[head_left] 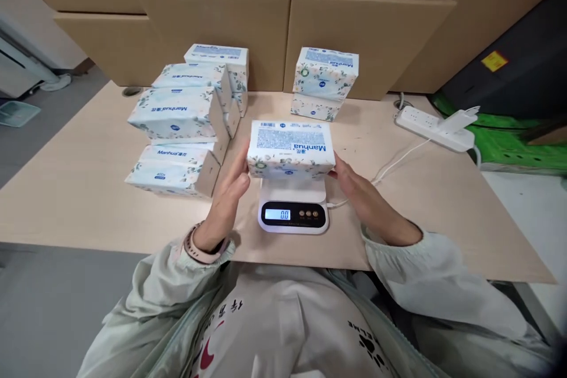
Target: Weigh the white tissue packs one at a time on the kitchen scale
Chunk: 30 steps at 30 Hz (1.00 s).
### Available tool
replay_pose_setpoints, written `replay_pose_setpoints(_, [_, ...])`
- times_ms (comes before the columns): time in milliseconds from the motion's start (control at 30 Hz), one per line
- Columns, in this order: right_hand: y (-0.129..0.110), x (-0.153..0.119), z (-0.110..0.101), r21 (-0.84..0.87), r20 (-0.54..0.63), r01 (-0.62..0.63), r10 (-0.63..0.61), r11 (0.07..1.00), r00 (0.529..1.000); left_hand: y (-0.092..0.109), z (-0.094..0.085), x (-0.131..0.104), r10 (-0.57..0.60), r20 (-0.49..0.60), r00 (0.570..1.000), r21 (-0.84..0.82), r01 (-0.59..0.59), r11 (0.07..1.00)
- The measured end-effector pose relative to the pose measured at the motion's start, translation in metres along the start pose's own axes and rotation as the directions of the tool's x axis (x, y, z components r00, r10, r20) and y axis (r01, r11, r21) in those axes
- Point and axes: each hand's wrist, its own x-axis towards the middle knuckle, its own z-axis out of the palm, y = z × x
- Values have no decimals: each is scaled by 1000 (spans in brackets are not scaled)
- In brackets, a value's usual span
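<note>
Tissue pack (291, 150) is hanging level over the rear part of the white scale (295, 227), with the left hand (227, 198) pressing against its left end and the right hand (361, 194) pressing against its right end. Both hands are gripping this one pack between them, the fingers lying fairly straight along its ends rather than curling beneath. The display (277, 215) at the scale's near edge is showing 0.0, so the pack is probably not resting its weight on the plate; its underside is hiding any gap.

Left of the scale and farther back, a larger stack of matching packs (177, 112) is standing on the bench (88, 189). Beyond the scale, slightly to its right, a smaller pile (323, 80) is standing in front of the cardboard boxes (221, 29). A white cable (401, 160) is running from the scale's right side towards a power strip (434, 128).

Weighing seems to be the work in hand, at the step where a pack is passing on or off the plate; one still is not settling which. If it is going on, the next move is calling for lowering it flat and centred, then freeing both hands so that nothing is disturbing the reading.
</note>
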Motion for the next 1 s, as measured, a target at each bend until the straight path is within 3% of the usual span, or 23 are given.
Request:
replay_pose_setpoints(167, [25, 1, 5, 29, -5, -20, 20, 999, 1000, -23, 3, 1, -30, -30, 999, -19, 30, 999])
replay_pose_setpoints(333, [37, -2, 2, 149, -159, -97, 121, 984, 980, -27, 3, -5, -15, -68, 998, -20, 14, 1000])
replay_pose_setpoints(533, [47, -5, -8, 227, -274, -60, 123, 972, 954, -26, -5, -7, -32, -77, 997, -34, 30, 999])
replay_pose_setpoints(767, [50, -7, -13, 242, -290, -49, 120, 969, 949, -25, -7, -8, -37, -121, 992, -44, 32, 999])
replay_pose_setpoints(1000, [49, -8, -11, 220, -233, -84, 136, 972, 963, -24, -7, -8, -35, -121, 992, -29, 32, 999])
